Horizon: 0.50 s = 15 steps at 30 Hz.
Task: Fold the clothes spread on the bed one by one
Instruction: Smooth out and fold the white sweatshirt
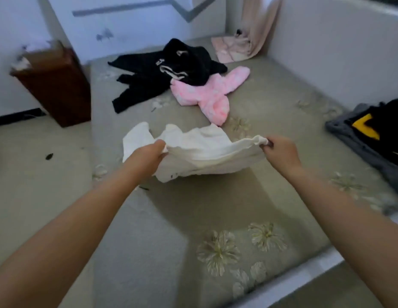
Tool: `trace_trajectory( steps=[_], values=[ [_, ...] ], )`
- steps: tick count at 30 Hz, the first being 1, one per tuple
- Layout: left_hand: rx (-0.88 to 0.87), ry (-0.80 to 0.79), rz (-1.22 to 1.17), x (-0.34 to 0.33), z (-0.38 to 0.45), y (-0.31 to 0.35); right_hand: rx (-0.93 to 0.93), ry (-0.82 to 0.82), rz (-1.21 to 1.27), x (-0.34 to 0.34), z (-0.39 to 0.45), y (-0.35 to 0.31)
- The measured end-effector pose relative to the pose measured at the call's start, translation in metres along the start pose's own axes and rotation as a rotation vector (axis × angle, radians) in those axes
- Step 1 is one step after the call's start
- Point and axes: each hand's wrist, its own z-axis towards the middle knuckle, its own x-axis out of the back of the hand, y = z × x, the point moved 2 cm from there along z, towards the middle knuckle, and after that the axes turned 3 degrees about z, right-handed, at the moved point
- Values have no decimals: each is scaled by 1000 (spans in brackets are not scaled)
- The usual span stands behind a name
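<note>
A white garment (200, 150) hangs stretched between both hands just above the bed (215, 207), its lower part sagging onto the sheet. My left hand (147, 155) grips its left edge and my right hand (280, 150) pinches its right corner. Farther back lie a fluffy pink garment (207, 94) and a black garment (167, 70) with white markings, the two overlapping.
A brown basket (55, 85) stands on the floor left of the bed. A pale pink cloth (235, 47) lies at the far corner under a hanging curtain (260, 21). A grey and black-yellow pile (375, 132) rests at the right edge. White walls border the bed behind and right.
</note>
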Motion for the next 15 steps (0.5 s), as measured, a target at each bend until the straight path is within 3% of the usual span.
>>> trace_trajectory(
  steps=[5,9,12,15],
  values=[
    [-89,515,-78,127,18,23,104,363,171,88,52,-91],
    [-296,828,182,210,3,38,275,563,246,160,75,-139],
    [-340,901,403,256,-11,46,286,597,186,203,90,-155],
    [-257,889,386,293,-14,61,299,665,115,233,97,-171]
  ],
)
